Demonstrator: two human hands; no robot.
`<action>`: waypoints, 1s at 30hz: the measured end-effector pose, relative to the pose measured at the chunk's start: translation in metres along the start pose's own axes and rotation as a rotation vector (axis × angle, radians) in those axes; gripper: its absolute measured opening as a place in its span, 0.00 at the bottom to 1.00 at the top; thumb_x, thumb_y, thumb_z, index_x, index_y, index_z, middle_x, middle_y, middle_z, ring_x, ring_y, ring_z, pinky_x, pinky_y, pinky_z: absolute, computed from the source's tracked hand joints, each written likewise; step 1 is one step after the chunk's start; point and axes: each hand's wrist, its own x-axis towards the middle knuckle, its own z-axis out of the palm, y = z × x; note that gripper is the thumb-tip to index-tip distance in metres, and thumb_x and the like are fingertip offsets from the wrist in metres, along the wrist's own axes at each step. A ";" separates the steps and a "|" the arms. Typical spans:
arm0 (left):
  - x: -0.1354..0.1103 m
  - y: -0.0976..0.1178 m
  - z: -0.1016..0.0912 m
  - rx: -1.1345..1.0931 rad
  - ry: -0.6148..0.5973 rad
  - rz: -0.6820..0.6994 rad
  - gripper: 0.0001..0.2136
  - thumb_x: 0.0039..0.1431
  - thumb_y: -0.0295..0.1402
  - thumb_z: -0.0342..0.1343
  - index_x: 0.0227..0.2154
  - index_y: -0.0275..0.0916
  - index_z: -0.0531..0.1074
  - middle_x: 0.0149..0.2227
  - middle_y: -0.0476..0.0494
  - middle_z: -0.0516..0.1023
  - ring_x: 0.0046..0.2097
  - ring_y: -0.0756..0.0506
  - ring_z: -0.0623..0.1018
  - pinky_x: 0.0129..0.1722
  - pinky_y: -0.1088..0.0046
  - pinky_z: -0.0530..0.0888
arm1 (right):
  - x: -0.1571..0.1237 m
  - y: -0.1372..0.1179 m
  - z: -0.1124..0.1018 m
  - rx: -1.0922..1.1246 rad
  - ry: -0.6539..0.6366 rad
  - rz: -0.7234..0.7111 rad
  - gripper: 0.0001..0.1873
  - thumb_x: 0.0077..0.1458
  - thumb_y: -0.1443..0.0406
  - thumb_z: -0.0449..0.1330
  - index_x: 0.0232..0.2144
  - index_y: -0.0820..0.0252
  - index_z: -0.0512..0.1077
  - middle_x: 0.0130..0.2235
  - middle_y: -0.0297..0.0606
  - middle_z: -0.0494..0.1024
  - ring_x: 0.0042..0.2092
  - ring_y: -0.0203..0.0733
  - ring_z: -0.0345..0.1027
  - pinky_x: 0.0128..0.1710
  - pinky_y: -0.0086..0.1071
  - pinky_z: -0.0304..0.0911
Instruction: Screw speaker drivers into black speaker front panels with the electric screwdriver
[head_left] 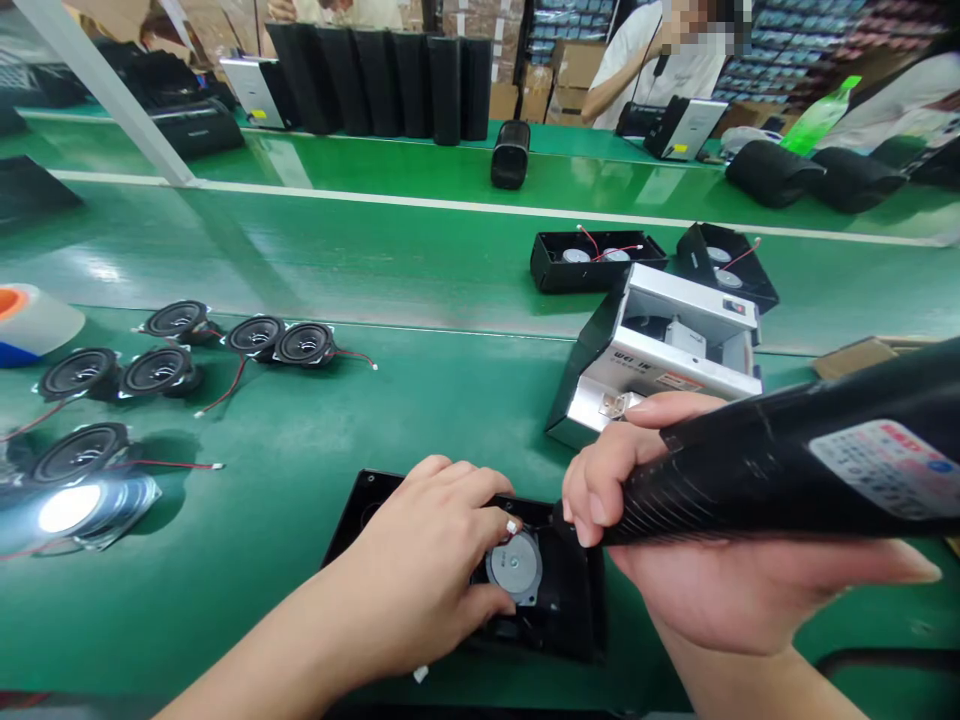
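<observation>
Work item: a black speaker housing [341, 525] lies on the green worktop [442, 405] directly in front of the person, its hollow side up. A speaker driver [514, 568] sits inside it, round metal back uppermost; any marking on that back is too small to read.

Left hand [442, 540]: laid across the housing, fingers bent, thumb and forefinger on either side of the driver. Whether it grips the driver or only steadies it cannot be told. A white connector [513, 526] shows beside the forefinger.

Right hand [720, 570]: closed around a black power screwdriver [735, 460], its tip end over the right part of the housing; contact cannot be confirmed. The tool bears a white label [885, 468] with red and blue print, too blurred to read.

Beyond the right hand stands a silver-and-black machine [667, 345]. Its front lettering reads "WEI IN", possibly incomplete; the smaller line beneath is illegible. An orange-red sticker [679, 381] on the same face is likewise unreadable.

At the rear, two silver boxes [259, 90] [686, 125] each carry a yellow sticker. A dark case [196, 130] at rear left shows a pale wordmark, illegible.
</observation>
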 end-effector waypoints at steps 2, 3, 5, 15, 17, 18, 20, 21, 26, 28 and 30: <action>0.000 0.000 0.001 0.001 0.003 0.001 0.19 0.57 0.40 0.78 0.50 0.45 0.83 0.58 0.46 0.79 0.57 0.36 0.78 0.59 0.50 0.67 | 0.000 0.001 0.000 0.018 0.008 -0.008 0.36 0.58 0.29 0.62 0.44 0.51 0.79 0.24 0.34 0.79 0.20 0.45 0.67 0.19 0.36 0.64; 0.000 -0.001 0.001 0.003 0.004 0.002 0.19 0.57 0.40 0.78 0.50 0.45 0.83 0.58 0.46 0.79 0.57 0.35 0.78 0.59 0.50 0.67 | 0.000 0.002 0.000 0.026 0.009 -0.011 0.36 0.58 0.29 0.62 0.45 0.50 0.80 0.24 0.34 0.79 0.20 0.45 0.67 0.19 0.36 0.64; 0.001 -0.001 0.001 0.005 0.006 0.001 0.19 0.57 0.40 0.78 0.50 0.45 0.83 0.59 0.46 0.79 0.57 0.35 0.78 0.59 0.50 0.67 | 0.000 0.003 0.001 0.042 0.013 -0.018 0.35 0.58 0.30 0.63 0.46 0.50 0.80 0.24 0.34 0.79 0.19 0.45 0.67 0.18 0.35 0.63; 0.002 0.000 -0.001 0.021 0.008 0.012 0.19 0.57 0.40 0.78 0.49 0.44 0.83 0.58 0.45 0.79 0.57 0.35 0.78 0.57 0.50 0.68 | -0.001 0.017 -0.003 0.104 -0.071 -0.049 0.36 0.57 0.30 0.62 0.47 0.51 0.80 0.25 0.32 0.77 0.20 0.42 0.67 0.18 0.32 0.63; 0.002 -0.001 -0.001 0.018 0.007 0.017 0.19 0.56 0.39 0.79 0.49 0.44 0.83 0.58 0.45 0.79 0.57 0.35 0.78 0.57 0.50 0.67 | -0.002 0.020 -0.003 0.083 -0.105 -0.054 0.38 0.56 0.28 0.61 0.47 0.50 0.79 0.25 0.31 0.77 0.20 0.41 0.67 0.19 0.32 0.63; 0.002 -0.002 -0.001 0.015 0.005 0.019 0.19 0.56 0.39 0.79 0.49 0.45 0.83 0.58 0.45 0.79 0.57 0.35 0.78 0.57 0.51 0.67 | -0.003 0.022 -0.003 0.071 -0.125 -0.055 0.39 0.55 0.26 0.60 0.47 0.49 0.79 0.25 0.30 0.77 0.20 0.40 0.66 0.19 0.32 0.63; 0.003 -0.002 -0.002 0.009 0.003 0.021 0.19 0.56 0.38 0.79 0.49 0.45 0.82 0.57 0.45 0.79 0.57 0.35 0.78 0.57 0.51 0.66 | -0.004 0.025 -0.003 0.055 -0.159 -0.053 0.41 0.54 0.25 0.58 0.47 0.48 0.77 0.26 0.29 0.76 0.19 0.38 0.65 0.20 0.32 0.62; 0.003 -0.002 -0.002 0.008 0.001 0.022 0.19 0.55 0.37 0.79 0.48 0.44 0.82 0.56 0.45 0.80 0.57 0.35 0.78 0.57 0.51 0.66 | -0.006 0.027 -0.002 0.053 -0.167 -0.050 0.41 0.54 0.25 0.57 0.48 0.48 0.76 0.26 0.29 0.76 0.19 0.38 0.65 0.21 0.31 0.62; 0.005 -0.001 -0.003 0.024 0.011 0.034 0.18 0.53 0.36 0.80 0.42 0.43 0.81 0.53 0.46 0.80 0.54 0.36 0.78 0.62 0.49 0.63 | -0.013 0.032 0.002 0.054 -0.166 -0.044 0.39 0.58 0.27 0.58 0.49 0.51 0.75 0.27 0.31 0.77 0.21 0.37 0.66 0.23 0.31 0.63; 0.005 0.000 -0.003 0.028 0.012 0.038 0.17 0.54 0.36 0.79 0.43 0.43 0.80 0.52 0.47 0.80 0.54 0.37 0.78 0.63 0.49 0.62 | -0.015 0.033 0.004 0.049 -0.163 -0.050 0.39 0.58 0.27 0.59 0.48 0.51 0.76 0.27 0.31 0.77 0.22 0.37 0.66 0.23 0.31 0.63; 0.005 0.001 -0.004 0.039 0.001 0.043 0.16 0.56 0.36 0.78 0.43 0.44 0.80 0.52 0.47 0.80 0.54 0.37 0.78 0.62 0.50 0.63 | -0.015 0.033 0.006 0.046 -0.146 -0.059 0.38 0.58 0.28 0.60 0.48 0.50 0.77 0.27 0.30 0.77 0.22 0.36 0.66 0.24 0.31 0.63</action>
